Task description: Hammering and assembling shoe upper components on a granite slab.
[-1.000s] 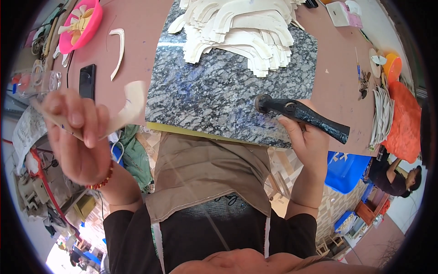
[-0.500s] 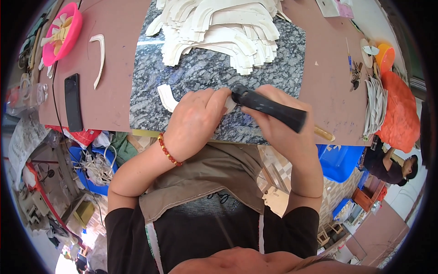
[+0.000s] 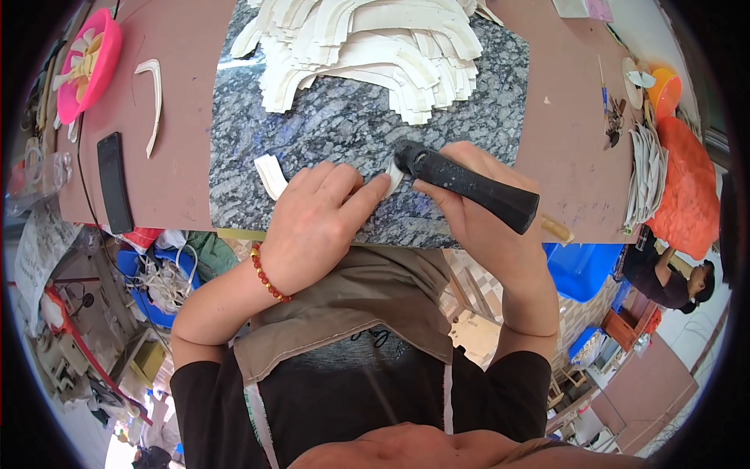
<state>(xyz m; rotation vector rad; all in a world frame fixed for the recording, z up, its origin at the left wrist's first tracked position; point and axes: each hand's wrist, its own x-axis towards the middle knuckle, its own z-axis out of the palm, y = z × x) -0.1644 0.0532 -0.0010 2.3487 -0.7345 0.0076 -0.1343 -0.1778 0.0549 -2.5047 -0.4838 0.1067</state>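
Left hand pins a cream cut-out on the stone slab; right hand holds a black hammer over it.

Left hand [image 3: 316, 223] lies palm down, fingers [image 3: 367, 194] spread flat on a curved cream piece [image 3: 271, 175], which sits on the grey speckled granite slab [image 3: 351, 125] near its front edge. Right hand [image 3: 476, 211] has its fingers wrapped tight round the black hammer [image 3: 469, 186]; its head rests at the piece's right end, just beside the left fingertips. A stack of like cream pieces [image 3: 367, 39] covers the slab's far half. On the desk [image 3: 183, 164] to the left: a dark phone [image 3: 113, 181], a pink bowl [image 3: 90, 62].
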